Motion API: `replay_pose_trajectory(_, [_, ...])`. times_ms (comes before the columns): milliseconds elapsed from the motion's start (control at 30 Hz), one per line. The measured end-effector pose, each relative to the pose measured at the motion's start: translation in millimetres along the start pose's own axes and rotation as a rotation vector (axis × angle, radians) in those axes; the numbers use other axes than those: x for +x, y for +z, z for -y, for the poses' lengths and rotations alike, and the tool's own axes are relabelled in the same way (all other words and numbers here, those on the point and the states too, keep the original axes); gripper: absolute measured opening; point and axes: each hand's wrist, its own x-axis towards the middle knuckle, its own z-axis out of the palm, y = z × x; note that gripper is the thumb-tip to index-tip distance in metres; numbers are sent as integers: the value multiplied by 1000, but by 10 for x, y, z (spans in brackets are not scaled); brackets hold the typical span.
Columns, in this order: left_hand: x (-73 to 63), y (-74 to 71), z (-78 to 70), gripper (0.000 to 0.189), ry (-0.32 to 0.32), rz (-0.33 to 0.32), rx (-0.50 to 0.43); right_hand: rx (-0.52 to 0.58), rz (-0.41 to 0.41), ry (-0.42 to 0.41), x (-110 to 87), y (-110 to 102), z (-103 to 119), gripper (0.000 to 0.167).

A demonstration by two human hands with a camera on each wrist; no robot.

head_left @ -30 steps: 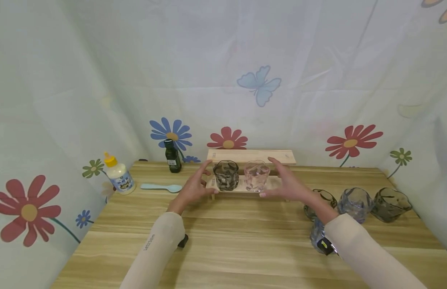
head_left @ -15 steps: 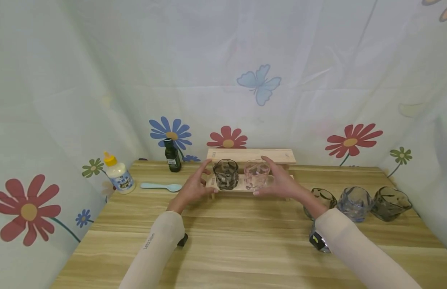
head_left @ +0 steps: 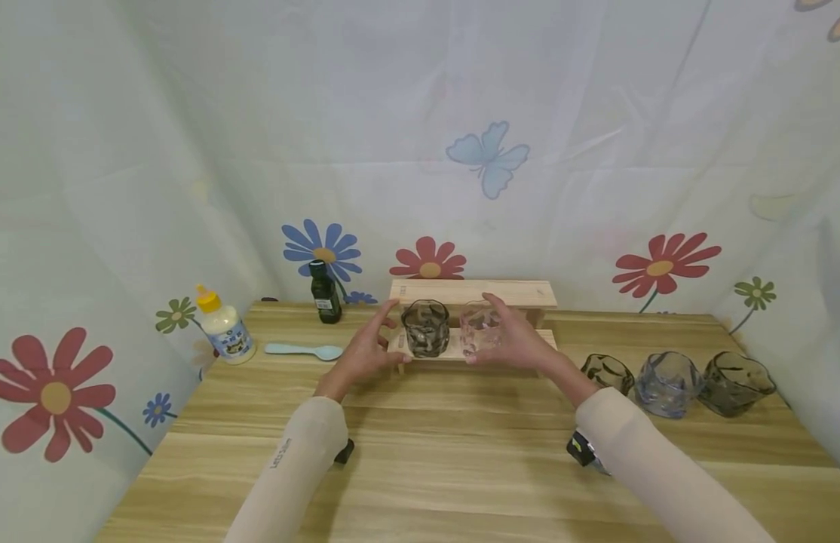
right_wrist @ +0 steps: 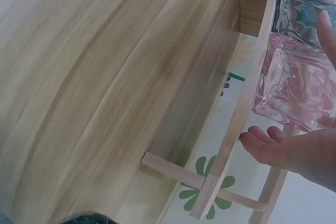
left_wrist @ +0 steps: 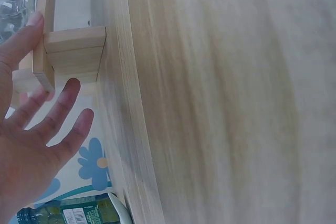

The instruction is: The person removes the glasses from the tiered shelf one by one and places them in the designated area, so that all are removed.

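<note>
Over the head view I see the counter [head_left: 420, 483] run back to a flowered cloth [head_left: 338, 136], with bare wood between the two forearms, in front of a low two-level wooden rack [head_left: 474, 292]. To my right a smoky glass [head_left: 608, 369], a bluish glass [head_left: 667, 385] and a dark glass [head_left: 735, 385] stand in a row towards the counter's side edge, the first partly behind my right forearm. To my left, a blue spoon [head_left: 305, 351] lies between a yellow-capped bottle [head_left: 228, 332] with pale contents and a dark green bottle [head_left: 325, 296].

On the rack's lower board, a grey glass [head_left: 427, 330] and a pink glass [head_left: 474, 330] stand upright side by side; I can't tell what, if anything, is in them.

My left grip [head_left: 366, 351] is spread wide at the rack's left end, thumb tip at the board's front edge, holding nothing. My right grip [head_left: 518, 343] is partly closed, thumb and fingers curved round the pink glass; how firmly, I can't tell.
</note>
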Motion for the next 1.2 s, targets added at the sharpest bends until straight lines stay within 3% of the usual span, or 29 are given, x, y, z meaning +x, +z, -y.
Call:
replay_pose_trajectory(500, [1,-6,-21,106,-3,-4,20,23,-134,-36,68,112,16,101])
replay_pose_trajectory(1200, [0,10,-18,106,-1,-10,15,61,-150,11,67,142,48,95])
